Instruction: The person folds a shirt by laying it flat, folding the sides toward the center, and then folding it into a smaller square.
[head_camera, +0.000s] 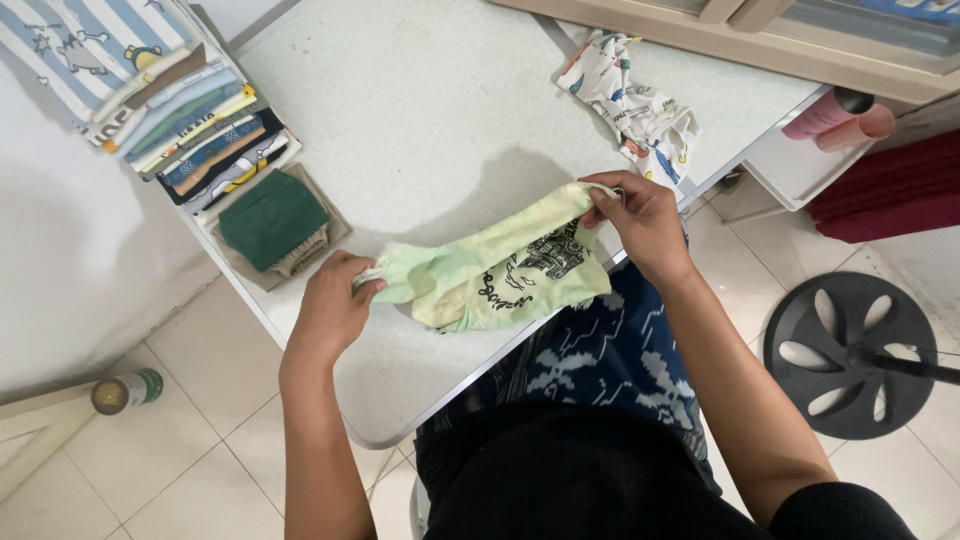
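Two hands, the left hand (333, 300) and right hand (640, 222), pinch opposite ends of the soft, light, pale green printed cotton garment (495, 270), stretched over the white table (430, 110) edge, folded stack (200, 130) at ten o'clock; grip hems.

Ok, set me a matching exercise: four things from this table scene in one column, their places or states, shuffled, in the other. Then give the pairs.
Things:
1. pale green printed garment
2. dark green folded cloth
3. white patterned garment
4. pile of folded clothes

Places or states:
A. crumpled at the table's far right edge
B. stacked at the far left corner
C. held stretched between the left hand and the right hand
D. lying folded on a tan cloth, beside the pile

Pairs: 1-C, 2-D, 3-A, 4-B
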